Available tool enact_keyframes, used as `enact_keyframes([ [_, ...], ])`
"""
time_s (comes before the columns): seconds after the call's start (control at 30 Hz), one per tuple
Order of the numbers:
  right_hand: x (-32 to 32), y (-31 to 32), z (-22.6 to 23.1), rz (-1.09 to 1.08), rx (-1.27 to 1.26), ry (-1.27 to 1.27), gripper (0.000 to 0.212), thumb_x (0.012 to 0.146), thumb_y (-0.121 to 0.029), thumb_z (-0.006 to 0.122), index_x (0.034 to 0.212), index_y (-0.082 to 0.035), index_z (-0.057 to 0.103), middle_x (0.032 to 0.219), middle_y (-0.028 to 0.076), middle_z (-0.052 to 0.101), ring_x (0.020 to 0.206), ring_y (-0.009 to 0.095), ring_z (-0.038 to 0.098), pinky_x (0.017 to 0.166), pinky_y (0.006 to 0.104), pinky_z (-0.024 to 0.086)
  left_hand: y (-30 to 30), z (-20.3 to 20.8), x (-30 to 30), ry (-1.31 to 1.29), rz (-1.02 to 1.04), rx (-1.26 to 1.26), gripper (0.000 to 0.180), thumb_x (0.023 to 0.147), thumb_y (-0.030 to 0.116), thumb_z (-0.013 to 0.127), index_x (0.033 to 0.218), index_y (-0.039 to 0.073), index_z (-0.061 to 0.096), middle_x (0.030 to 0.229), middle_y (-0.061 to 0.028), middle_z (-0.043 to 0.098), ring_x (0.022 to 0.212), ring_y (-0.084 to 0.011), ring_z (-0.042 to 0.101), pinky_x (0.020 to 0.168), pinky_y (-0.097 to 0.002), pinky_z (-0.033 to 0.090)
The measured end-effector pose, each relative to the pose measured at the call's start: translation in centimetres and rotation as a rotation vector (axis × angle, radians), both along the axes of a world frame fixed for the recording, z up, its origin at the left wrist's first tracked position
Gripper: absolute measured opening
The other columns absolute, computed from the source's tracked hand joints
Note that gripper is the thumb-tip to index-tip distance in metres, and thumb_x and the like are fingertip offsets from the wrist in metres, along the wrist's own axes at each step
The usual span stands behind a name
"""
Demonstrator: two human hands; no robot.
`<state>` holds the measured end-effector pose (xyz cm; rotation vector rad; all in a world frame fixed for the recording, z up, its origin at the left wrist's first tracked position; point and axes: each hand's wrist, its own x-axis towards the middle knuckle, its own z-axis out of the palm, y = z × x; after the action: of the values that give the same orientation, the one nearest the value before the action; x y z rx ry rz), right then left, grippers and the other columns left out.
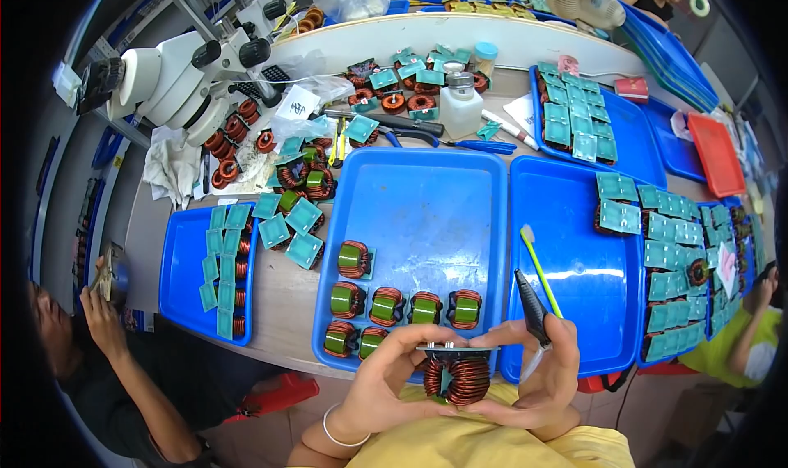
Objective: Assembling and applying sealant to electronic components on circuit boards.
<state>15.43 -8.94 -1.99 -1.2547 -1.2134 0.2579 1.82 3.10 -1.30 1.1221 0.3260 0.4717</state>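
Wound coil (469, 379) at the lower centre of the frame: I had it between both hands, copper turns toward the camera, its green board (476, 350) uppermost and seen nearly edge-on. The fingers of the left hand (386, 378) grasped its left side and those of the right hand (548, 386) its right side, presumably so that the weight was shared and the board lay level. The right fingers also pinched a dark tapered tool (533, 304), apparently lodged there to spare setting it down. The wrists turned inward, with a pale bracelet (343, 441) ringing the left one. Behind the right hand slanted a yellow-green brush (542, 271); whether it was held, I could not tell. Beyond, the central blue tray (427, 214) bore finished-looking coils (386, 305) at its lower left, spaced in rows, perhaps against knocking. On the counter (279, 327), blue-handled pliers (484, 146) and a white bottle (461, 114) stood or lay at upper centre.
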Motion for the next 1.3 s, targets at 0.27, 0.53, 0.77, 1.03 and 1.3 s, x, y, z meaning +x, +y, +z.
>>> enact_keyframes([
  [0.27, 0.1, 0.2, 0.6, -0.019, -0.039, -0.060, 0.112, 0.048, -0.012, 0.088, 0.136, 0.000, 0.020, 0.116, 0.017, 0.041, 0.086, 0.030, 0.061, 0.070, 0.0392, 0.053, 0.0, -0.7, -0.4, -0.032, -0.002, 0.043, 0.080, 0.052, 0.009, 0.086, 0.117, -0.006, 0.043, 0.113, -0.0160, 0.051, 0.106, -0.0260, 0.051, 0.092, -0.0376, 0.042],
  [0.53, 0.4, 0.2, 1.0, -0.036, -0.075, -0.124, 0.116, 0.046, -0.019, 0.089, 0.136, 0.000, 0.018, 0.115, 0.018, 0.041, 0.079, 0.028, 0.062, 0.066, 0.0365, 0.051, 0.3, -0.5, -0.1, -0.052, -0.015, 0.051, 0.078, 0.052, 0.010, 0.086, 0.115, -0.006, 0.044, 0.110, -0.0173, 0.053, 0.105, -0.0271, 0.052, 0.091, -0.0393, 0.043],
  [0.77, 0.1, 0.1, 0.9, -0.049, -0.053, -0.130, 0.118, 0.046, -0.019, 0.090, 0.137, -0.005, 0.015, 0.117, 0.018, 0.038, 0.080, 0.028, 0.063, 0.067, 0.0339, 0.050, 0.4, -0.3, 0.1, -0.082, -0.036, 0.077, 0.073, 0.053, 0.007, 0.085, 0.113, -0.003, 0.046, 0.110, -0.0199, 0.053, 0.104, -0.0286, 0.053, 0.090, -0.0400, 0.044],
  [1.03, 1.7, 0.1, 2.0, -0.116, 0.066, -0.099, 0.054, 0.056, -0.025, 0.085, 0.101, -0.006, 0.061, 0.082, 0.004, 0.060, 0.076, 0.015, 0.059, 0.085, 0.0397, 0.038, 1.2, -0.7, 0.4, -0.099, 0.031, 0.443, 0.070, 0.056, 0.004, 0.082, 0.116, -0.005, 0.049, 0.112, -0.0165, 0.051, 0.104, -0.0248, 0.052, 0.091, -0.0353, 0.041],
  [1.3, 1.4, 0.2, 3.0, -0.162, -0.061, -0.215, 0.029, 0.054, -0.010, 0.081, 0.081, -0.013, 0.071, 0.068, -0.005, 0.062, 0.064, 0.008, 0.054, 0.068, 0.0290, 0.031, 1.0, -0.5, 0.1, 0.052, 0.140, 0.658, 0.065, 0.053, 0.008, 0.084, 0.111, -0.002, 0.057, 0.101, -0.0116, 0.052, 0.094, -0.0218, 0.051, 0.081, -0.0317, 0.044],
])
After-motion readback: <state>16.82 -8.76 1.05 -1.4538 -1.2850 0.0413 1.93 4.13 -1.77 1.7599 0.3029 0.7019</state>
